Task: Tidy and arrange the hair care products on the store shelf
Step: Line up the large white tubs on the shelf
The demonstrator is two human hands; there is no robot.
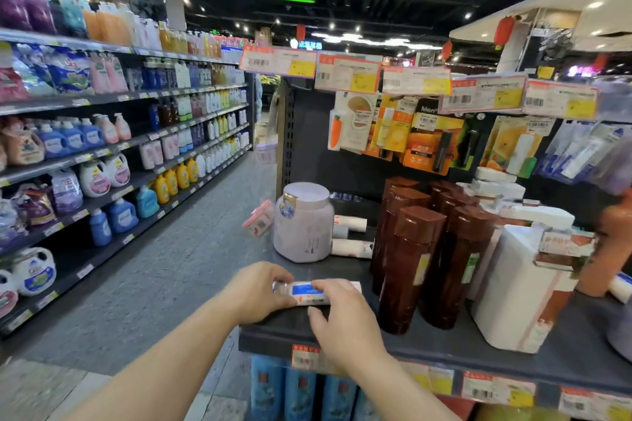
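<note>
Early stage: both hands, left point(254, 290) and right point(343, 318), pinch a small white tube point(309, 292) at the shelf point(444, 338) front edge; two more tubes point(350, 236) lie loose behind the jar point(302, 222), brown bottles point(427, 249) already upright.

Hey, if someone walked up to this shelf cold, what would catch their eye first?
Probably the two hands at the front edge of the dark shelf: the left hand and right hand both hold a small white tube with a blue label. Just right of them stands a cluster of tall brown bottles, and behind the hands, at the shelf's left end, sits a big pale lilac jar.
</note>
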